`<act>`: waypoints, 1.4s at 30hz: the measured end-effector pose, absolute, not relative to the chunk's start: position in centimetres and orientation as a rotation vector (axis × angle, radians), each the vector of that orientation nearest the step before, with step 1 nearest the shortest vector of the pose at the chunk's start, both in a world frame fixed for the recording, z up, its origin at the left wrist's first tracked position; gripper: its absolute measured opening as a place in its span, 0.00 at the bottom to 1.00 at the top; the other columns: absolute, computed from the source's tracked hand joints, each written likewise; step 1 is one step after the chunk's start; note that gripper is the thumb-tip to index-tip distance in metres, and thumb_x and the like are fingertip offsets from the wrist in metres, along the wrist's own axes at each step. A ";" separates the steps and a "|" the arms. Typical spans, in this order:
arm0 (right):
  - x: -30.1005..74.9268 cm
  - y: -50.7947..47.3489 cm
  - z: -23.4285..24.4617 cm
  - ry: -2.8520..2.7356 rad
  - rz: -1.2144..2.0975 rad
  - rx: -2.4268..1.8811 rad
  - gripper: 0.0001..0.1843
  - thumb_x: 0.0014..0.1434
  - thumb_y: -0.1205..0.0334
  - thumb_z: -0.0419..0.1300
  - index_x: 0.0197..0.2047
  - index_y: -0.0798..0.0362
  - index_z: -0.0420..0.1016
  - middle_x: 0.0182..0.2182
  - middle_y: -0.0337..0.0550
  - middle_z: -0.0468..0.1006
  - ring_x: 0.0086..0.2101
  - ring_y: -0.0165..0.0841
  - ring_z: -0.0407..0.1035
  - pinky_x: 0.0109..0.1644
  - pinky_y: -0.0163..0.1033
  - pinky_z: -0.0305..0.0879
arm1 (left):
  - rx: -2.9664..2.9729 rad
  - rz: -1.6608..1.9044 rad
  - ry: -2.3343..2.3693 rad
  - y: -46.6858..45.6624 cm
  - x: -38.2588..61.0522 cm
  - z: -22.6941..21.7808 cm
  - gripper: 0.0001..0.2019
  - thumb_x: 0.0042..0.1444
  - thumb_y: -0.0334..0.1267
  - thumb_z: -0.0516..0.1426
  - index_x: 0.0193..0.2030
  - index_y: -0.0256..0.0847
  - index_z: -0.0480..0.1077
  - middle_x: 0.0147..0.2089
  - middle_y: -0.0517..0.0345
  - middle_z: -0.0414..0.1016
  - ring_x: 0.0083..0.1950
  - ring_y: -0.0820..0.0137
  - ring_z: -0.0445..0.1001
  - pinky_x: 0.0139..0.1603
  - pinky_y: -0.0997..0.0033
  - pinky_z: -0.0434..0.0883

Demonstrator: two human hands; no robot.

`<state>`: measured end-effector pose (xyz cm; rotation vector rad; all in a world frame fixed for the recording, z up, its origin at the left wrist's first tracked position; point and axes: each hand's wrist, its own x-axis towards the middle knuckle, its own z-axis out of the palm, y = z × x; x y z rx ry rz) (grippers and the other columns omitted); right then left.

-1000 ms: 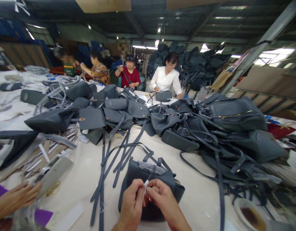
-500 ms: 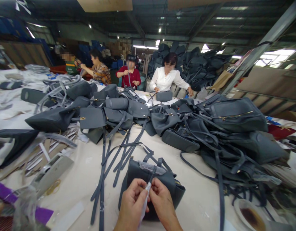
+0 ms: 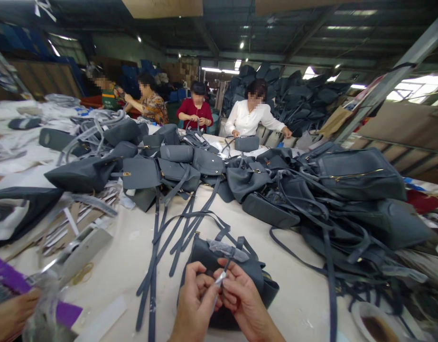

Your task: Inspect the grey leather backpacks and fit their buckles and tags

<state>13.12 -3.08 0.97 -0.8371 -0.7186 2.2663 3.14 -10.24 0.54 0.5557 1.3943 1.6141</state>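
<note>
Head view: a narrow white strip (image 3: 220, 279) pinched between the fingers of the left hand (image 3: 193, 304) and the right hand (image 3: 242, 300), both curled closed around it at the bottom centre of the frame. The grey leather bag (image 3: 201, 251) lies on the desk directly beneath the hands, with a piece of clear film (image 3: 228, 250) on its upper edge and its short straps gathered at the top. Contact between the hands and the bag cannot be determined.

Long loose grey straps (image 3: 153, 285) extend across the desk (image 3: 299, 289) just left of the bag. Beyond them, two heaped piles of similar bags, left (image 3: 140, 173) and right (image 3: 357, 171), occupy the far part of the desk, with straps tangled through the right pile. At lower right, a white dish (image 3: 373, 320) holds a dark residue. At lower left, a co-worker's hand (image 3: 12, 313) lies near a purple sheet (image 3: 67, 313), a clear plastic bag (image 3: 44, 308) and a pale grey panel (image 3: 84, 249).

Across the desk, a co-worker in a white blouse (image 3: 252, 114) has both hands apart, on either side of a single bag (image 3: 246, 143). Further back sit co-workers in a red top (image 3: 197, 111) and a floral top (image 3: 151, 107). A dark stack of bags (image 3: 293, 95) rises behind them.
</note>
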 end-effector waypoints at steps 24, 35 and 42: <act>14.1 -2.1 -1.9 -1.045 2.257 -0.806 0.22 0.44 0.59 0.74 0.44 0.53 0.78 0.29 0.39 0.80 0.27 0.28 0.69 0.34 0.34 0.62 | 0.030 1.122 0.960 -9.8 1.3 2.1 0.17 0.40 0.33 0.66 0.33 0.40 0.62 0.21 0.65 0.68 0.16 0.82 0.60 0.15 0.84 0.52; 14.9 -3.1 -1.4 -0.899 2.256 -0.734 0.29 0.45 0.51 0.71 0.50 0.52 0.76 0.31 0.43 0.81 0.26 0.30 0.67 0.32 0.36 0.60 | 0.106 1.343 1.032 -9.8 2.9 1.0 0.18 0.43 0.42 0.68 0.36 0.38 0.66 0.22 0.61 0.71 0.17 0.78 0.64 0.16 0.82 0.58; 14.5 -3.2 -3.1 -0.852 2.221 -0.821 0.26 0.35 0.62 0.77 0.41 0.52 0.81 0.24 0.37 0.80 0.23 0.26 0.67 0.30 0.33 0.60 | -0.225 1.101 0.790 -9.9 2.5 0.8 0.15 0.38 0.24 0.66 0.36 0.37 0.71 0.21 0.63 0.68 0.17 0.81 0.64 0.17 0.86 0.58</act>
